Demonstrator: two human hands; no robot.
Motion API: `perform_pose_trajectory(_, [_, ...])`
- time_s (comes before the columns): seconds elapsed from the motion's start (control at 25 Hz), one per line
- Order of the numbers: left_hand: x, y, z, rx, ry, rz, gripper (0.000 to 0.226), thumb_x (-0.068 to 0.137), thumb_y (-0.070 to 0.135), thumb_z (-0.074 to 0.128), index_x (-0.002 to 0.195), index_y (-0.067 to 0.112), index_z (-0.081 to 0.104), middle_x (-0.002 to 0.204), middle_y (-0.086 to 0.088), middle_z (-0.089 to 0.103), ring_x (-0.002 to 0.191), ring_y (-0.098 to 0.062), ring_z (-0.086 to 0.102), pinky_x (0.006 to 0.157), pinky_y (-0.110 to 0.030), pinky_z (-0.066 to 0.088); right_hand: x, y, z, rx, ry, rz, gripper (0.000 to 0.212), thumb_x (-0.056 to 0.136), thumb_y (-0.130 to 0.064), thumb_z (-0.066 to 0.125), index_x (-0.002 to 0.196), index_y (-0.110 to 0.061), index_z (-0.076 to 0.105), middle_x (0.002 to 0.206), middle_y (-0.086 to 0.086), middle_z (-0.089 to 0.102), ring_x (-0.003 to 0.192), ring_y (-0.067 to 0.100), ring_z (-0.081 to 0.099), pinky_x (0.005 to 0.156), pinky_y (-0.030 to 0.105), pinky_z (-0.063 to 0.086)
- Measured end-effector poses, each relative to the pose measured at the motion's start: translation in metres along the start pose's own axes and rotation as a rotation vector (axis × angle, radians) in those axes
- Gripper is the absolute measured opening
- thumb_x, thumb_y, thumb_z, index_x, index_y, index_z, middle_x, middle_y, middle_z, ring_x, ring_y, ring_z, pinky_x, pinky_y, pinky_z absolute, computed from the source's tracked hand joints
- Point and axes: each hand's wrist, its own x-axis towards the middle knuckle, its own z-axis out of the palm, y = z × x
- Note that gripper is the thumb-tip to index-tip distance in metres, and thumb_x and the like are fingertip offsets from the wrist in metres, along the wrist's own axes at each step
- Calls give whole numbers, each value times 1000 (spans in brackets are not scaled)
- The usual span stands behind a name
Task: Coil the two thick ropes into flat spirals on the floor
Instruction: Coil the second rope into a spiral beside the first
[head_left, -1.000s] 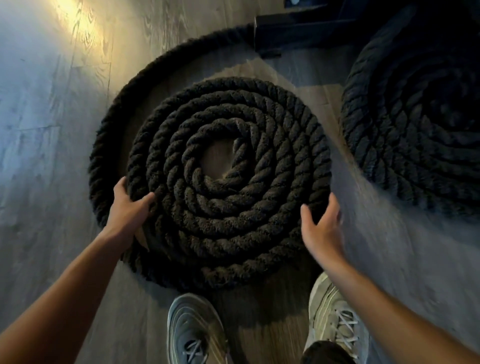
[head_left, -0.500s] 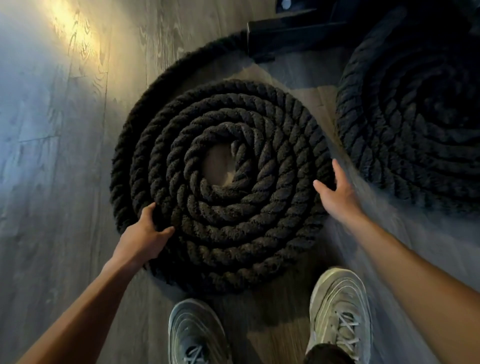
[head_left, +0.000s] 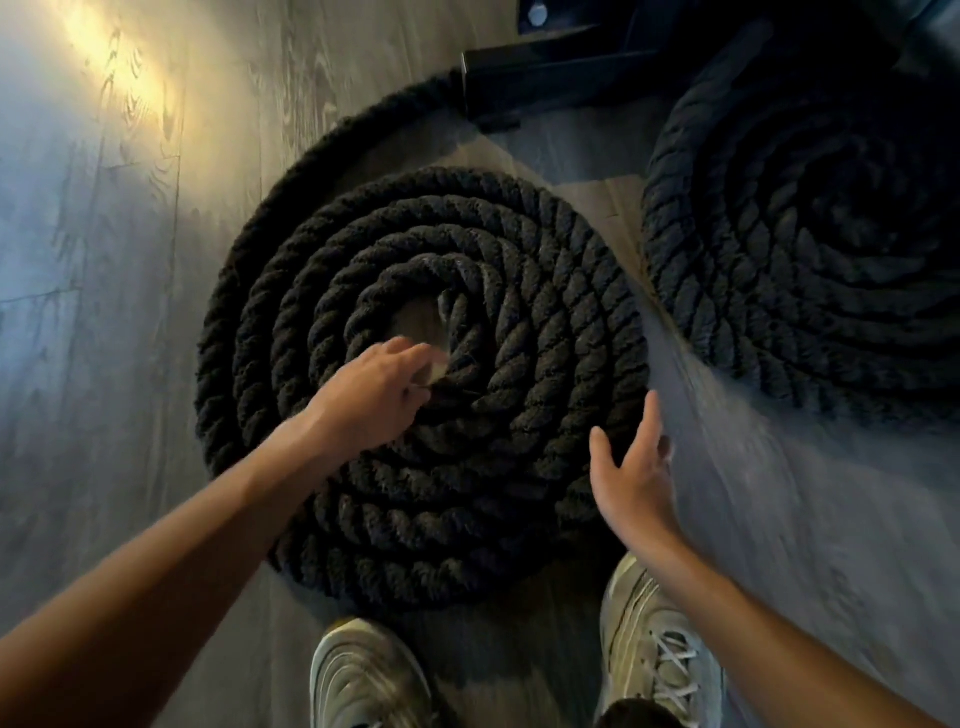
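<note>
A: Status on the thick dark twisted rope coil?
B: Flat spiral on the grey wood-plank floor, just ahead of two pale sneakers. Loose tail arcs off the outer turn toward a black metal base.
A: Left hand?
B: Over the inner turns, fingers curled down at the centre gap, by the pale inner end. Blurred, can't tell if they pinch it.
A: Right hand?
B: At the coil's right edge. Fingers straight, slightly spread, holding nothing. Contact unclear.
A: Other one?
B: Second thick rope spiral lies to the right, well apart from both hands.
</note>
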Motion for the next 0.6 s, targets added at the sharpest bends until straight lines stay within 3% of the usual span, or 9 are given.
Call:
perform_pose_trajectory(0.12, [56, -16, -2, 366, 18, 291, 58, 89, 19, 66, 142, 32, 48, 143, -3, 48, 138, -28, 41, 99, -46, 48, -3, 8, -1, -6, -52, -1, 79, 100, -47, 42, 157, -21, -7, 165, 9, 6, 150, 29, 17, 115, 39, 23])
perform_pose_trajectory(0.2, [79, -23, -9, 594, 23, 457, 68, 83, 23, 74, 144, 33, 45, 143, -4, 46, 138, -27, 40, 100, -45, 47, 0, 9, -2, 4, -87, 26, 80, 100, -48, 42, 157, -20, -6, 165, 9, 8, 149, 29, 20, 116, 39, 24])
perform_pose_trajectory(0.32, [94, -28, -9, 709, -38, 619, 73, 82, 33, 78, 146, 30, 43, 144, -3, 46, 139, -26, 41, 103, -43, 44, 1, 8, -6, 11, -121, 42, 81, 99, -50, 42, 157, -21, -6, 165, 8, 9, 148, 29, 23, 114, 39, 26])
perform_pose_trajectory(0.44, [99, -29, -2, 793, -27, 636, 64, 89, 37, 71, 145, 33, 42, 140, -2, 49, 132, -23, 48, 94, -40, 47, 1, 8, -10, 38, -146, 63, 81, 99, -49, 44, 157, -23, -7, 165, 8, 9, 148, 29, 23, 114, 40, 27])
perform_pose_trajectory(0.6, [102, -14, -2, 962, 28, 505, 54, 95, 56, 56, 139, 29, 45, 119, -5, 56, 101, -25, 61, 83, -39, 43, -3, 7, -6, 83, -130, 56, 86, 97, -47, 50, 155, -32, -12, 165, 8, 6, 150, 31, 17, 114, 48, 28])
